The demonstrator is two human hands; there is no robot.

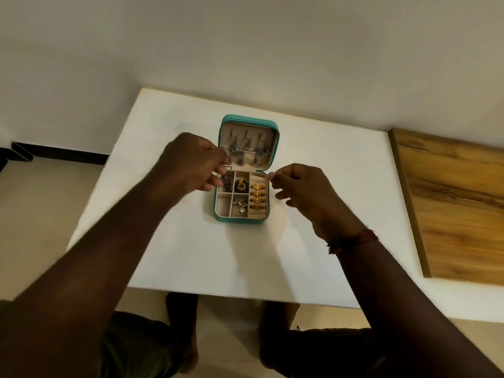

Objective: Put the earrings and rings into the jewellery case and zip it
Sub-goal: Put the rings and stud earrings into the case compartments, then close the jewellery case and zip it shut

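Observation:
A teal jewellery case (240, 220) lies open in the middle of the white table (191, 255). Several silver earrings (246, 151) hang in its raised lid. Several gold rings (258, 196) sit in the right-hand slot of the base. A green and gold piece (240, 184) and a silver piece (240, 207) lie in the middle compartments. My left hand (191, 162) hovers over the case's left edge, fingers loosely curled near a dark earring (225, 181) in the top left compartment; whether it holds anything is unclear. My right hand (297, 186) hangs just right of the case with its fingers curled.
A wooden board (450, 203) lies along the table's right side. A plain wall stands behind the table. My knees show below the front edge. A dark skirting strip (54, 152) runs at the left.

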